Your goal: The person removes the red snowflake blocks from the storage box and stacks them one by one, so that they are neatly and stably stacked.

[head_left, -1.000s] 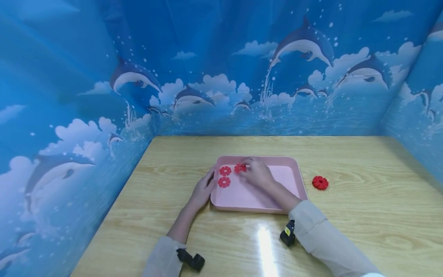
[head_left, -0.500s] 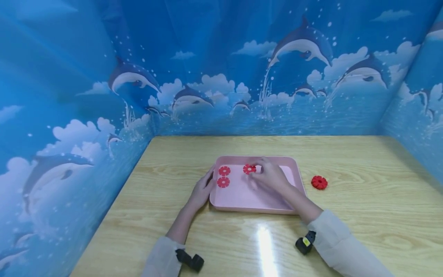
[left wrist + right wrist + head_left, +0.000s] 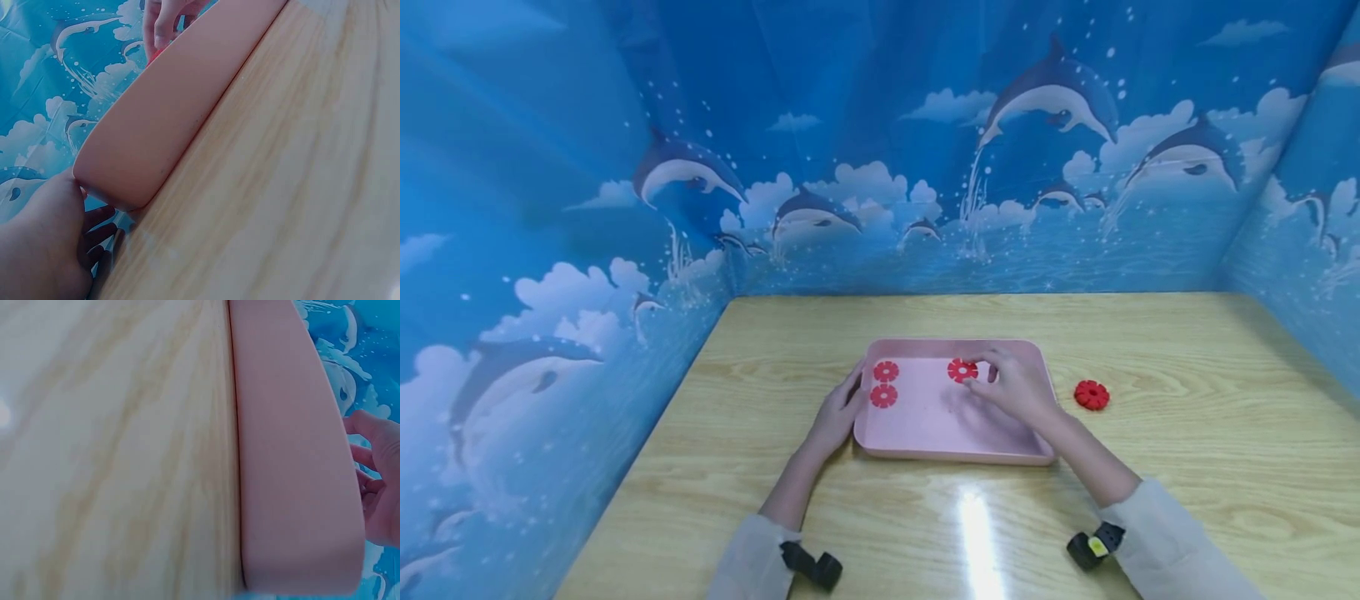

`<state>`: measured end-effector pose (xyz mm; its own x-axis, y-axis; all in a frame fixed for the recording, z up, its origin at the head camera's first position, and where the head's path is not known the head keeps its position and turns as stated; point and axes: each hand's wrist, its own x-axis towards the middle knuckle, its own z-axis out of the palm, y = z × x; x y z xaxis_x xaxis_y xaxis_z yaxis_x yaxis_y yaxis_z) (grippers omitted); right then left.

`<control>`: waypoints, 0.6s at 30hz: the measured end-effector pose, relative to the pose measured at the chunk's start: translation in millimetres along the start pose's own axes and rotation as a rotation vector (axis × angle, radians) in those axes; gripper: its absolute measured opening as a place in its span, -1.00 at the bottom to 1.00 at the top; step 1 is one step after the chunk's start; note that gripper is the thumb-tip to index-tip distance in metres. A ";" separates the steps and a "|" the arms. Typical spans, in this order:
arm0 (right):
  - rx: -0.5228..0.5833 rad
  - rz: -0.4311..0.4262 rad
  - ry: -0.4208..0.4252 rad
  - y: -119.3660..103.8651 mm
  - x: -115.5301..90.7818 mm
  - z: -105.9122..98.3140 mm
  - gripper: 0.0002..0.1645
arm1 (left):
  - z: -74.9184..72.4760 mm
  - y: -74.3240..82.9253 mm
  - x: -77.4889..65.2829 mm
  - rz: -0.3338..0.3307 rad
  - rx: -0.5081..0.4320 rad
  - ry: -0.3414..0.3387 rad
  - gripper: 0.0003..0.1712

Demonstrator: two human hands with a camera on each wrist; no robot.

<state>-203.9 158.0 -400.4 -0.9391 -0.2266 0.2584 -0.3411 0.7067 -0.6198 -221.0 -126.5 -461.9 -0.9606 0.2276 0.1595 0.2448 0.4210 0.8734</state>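
Observation:
In the head view, my right hand (image 3: pixel 1015 387) pinches a red notched interlocking disc (image 3: pixel 961 371) between thumb and fingers, over the back middle of the pink tray (image 3: pixel 917 433). Two more red discs lie on the tray floor at the left, a back disc (image 3: pixel 886 372) and a front disc (image 3: pixel 883 396). My left hand (image 3: pixel 835 417) rests along the tray's left side, fingers extended against the outer wall. The left wrist view has the left hand (image 3: pixel 47 231) at the tray corner. In the right wrist view, the tray wall (image 3: pixel 294 456) hides the disc.
A thick red notched piece (image 3: pixel 1092 395), seemingly stacked discs, sits on the wooden table (image 3: pixel 1187 417) right of the tray. A blue dolphin-print curtain (image 3: pixel 880 208) closes off the back and both sides. Each wrist wears a black camera.
My right hand has moved to the right across the tray, carrying the red disc away from the two at the left. The left hand stays at the tray's side.

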 end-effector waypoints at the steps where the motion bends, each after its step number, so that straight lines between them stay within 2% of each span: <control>1: 0.004 -0.004 0.004 0.8 -1.5 -1.9 -0.56 | 0.1 0.4 0.0 -0.007 0.002 0.000 -0.44; 6: -0.020 -0.013 0.034 4.7 -8.8 -12.8 -0.59 | 0.2 0.6 -0.1 -0.035 0.012 0.002 -0.44; 12: -0.049 0.016 0.056 10.8 -18.9 -28.0 -0.58 | 0.6 -1.4 -0.2 -0.031 0.003 -0.001 -0.44; 18: -0.049 -0.020 0.118 20.1 -28.8 -43.9 -0.60 | 1.0 -1.8 -0.7 -0.040 -0.006 -0.002 -0.43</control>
<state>-181.9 208.1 -387.9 -0.9198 -0.1622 0.3574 -0.3541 0.7358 -0.5773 -220.7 -126.6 -464.1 -0.9694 0.2123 0.1232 0.2051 0.4249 0.8817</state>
